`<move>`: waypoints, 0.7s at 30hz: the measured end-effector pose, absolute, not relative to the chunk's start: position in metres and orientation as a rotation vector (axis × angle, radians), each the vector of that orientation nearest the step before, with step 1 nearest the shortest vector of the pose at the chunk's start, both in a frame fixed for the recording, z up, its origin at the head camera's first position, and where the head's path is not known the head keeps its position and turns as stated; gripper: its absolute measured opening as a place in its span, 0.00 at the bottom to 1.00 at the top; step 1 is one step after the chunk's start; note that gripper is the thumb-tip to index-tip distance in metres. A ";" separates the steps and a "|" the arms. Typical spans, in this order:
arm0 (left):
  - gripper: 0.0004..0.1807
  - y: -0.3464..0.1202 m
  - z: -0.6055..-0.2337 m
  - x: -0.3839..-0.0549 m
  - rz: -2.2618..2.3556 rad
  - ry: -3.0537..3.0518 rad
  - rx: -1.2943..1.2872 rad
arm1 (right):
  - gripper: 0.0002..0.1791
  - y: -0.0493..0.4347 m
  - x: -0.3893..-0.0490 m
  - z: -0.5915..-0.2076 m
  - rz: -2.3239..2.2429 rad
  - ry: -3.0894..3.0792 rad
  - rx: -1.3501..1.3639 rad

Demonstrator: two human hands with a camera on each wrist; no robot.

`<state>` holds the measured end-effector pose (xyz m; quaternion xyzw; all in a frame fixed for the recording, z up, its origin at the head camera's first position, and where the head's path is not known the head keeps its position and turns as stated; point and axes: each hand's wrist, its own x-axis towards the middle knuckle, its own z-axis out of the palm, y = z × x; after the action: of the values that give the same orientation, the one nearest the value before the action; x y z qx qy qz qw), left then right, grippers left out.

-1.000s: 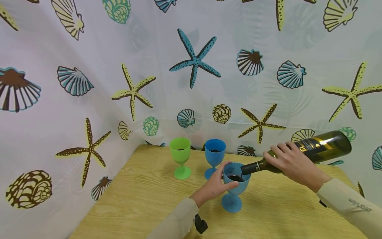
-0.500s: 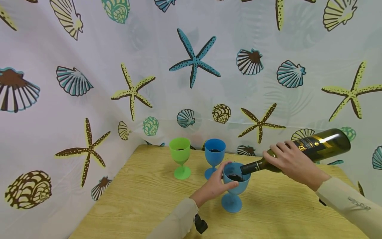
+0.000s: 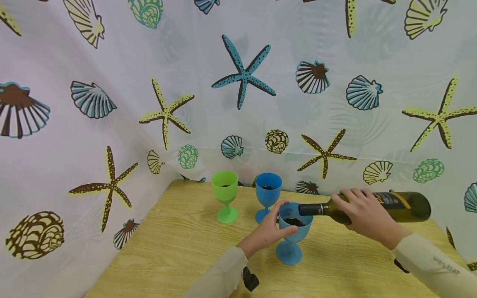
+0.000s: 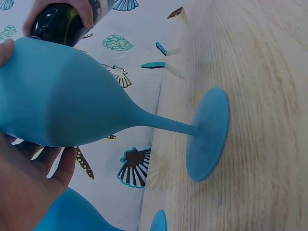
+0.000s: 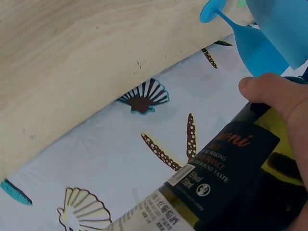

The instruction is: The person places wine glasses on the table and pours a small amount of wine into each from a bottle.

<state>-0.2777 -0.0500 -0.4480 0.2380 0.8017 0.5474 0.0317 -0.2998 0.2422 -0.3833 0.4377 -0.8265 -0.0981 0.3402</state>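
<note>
My left hand [image 3: 269,230] grips the bowl of a light blue goblet [image 3: 289,250], thumb at the near side and fingers round the far side. The goblet's foot stands on the table, and dark liquid lies inside its bowl. My right hand [image 3: 367,213] holds a dark green wine bottle [image 3: 412,205] by its shoulder and neck. The bottle lies nearly level, its mouth over the goblet's rim, with no stream of liquid showing. In the right wrist view the thumb [image 5: 269,91] presses along the bottle above its dark label [image 5: 231,159].
A green goblet [image 3: 225,191] and a darker blue goblet [image 3: 268,191] stand behind my left hand, each with some dark liquid. The wooden table [image 3: 167,248] meets a white curtain [image 3: 186,62] printed with shells and starfish at the back and left.
My right hand has lowered the bottle's base, turning the bottle from a downward tilt to nearly level. The mouth has risen slightly, and the thin stream seen earlier is gone. The left hand keeps still.
</note>
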 end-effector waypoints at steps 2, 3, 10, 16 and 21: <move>0.38 -0.050 -0.440 -0.272 1.684 2.466 0.733 | 0.50 0.242 -0.299 -0.388 -0.200 -2.173 1.118; 0.38 -0.051 -0.437 -0.269 1.683 2.465 0.733 | 0.50 0.242 -0.298 -0.391 -0.173 -2.182 1.106; 0.37 -0.051 -0.428 -0.261 1.680 2.470 0.714 | 0.48 0.238 -0.292 -0.405 0.082 -2.264 1.018; 0.37 -0.050 -0.430 -0.262 1.673 2.482 0.719 | 0.49 0.234 -0.288 -0.414 0.365 -2.336 0.885; 0.39 -0.050 -0.445 -0.274 1.672 2.498 0.715 | 0.48 0.233 -0.283 -0.417 0.524 -2.361 0.801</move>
<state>-0.2738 -0.0496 -0.4453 0.2314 0.8081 0.5411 0.0259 -0.2834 0.2325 -0.4169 0.3006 -0.8862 0.1965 0.2927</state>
